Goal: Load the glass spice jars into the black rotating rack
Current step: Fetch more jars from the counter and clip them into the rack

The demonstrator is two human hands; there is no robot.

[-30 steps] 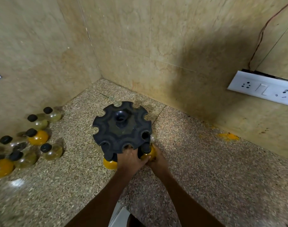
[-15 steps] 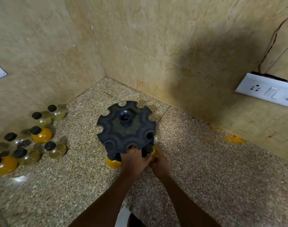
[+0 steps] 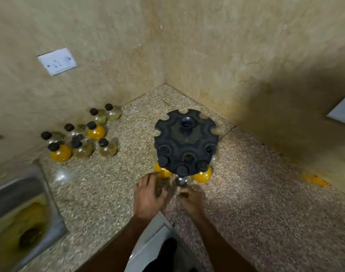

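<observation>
Left grip (image 3: 149, 195): fingers spread, holding nothing, hovering low over the tabletop (image 3: 255, 203) just in front of the rack (image 3: 185, 141). Right grip (image 3: 191, 199): fingers loosely curled, blurred; it looks empty, nothing is showing between the fingers. Both are sitting just short of the rack's near edge, apart from it.

Rack standing upright near the corner of the two walls, its notched top disc facing the camera. Black caps are filling the near notches; two yellow-filled jars (image 3: 202, 175) and at least one clear jar are hanging below that edge. The far notches are showing open.

Loose spice jars (image 3: 95, 131) are standing in a cluster to the left, against the left wall and well apart from the rack. All upright, long axes vertical, black caps on top; some yellow-filled, the rest pale or clear. The nearest of them, a pale jar (image 3: 107, 148), is lying ahead and left of the left grip.

Judgement: the left grip is the nearer one for the next pickup, reaching left and forward, closing at the neck under the cap. Sink (image 3: 14, 193) is lying at the left edge, below the cluster.
</observation>
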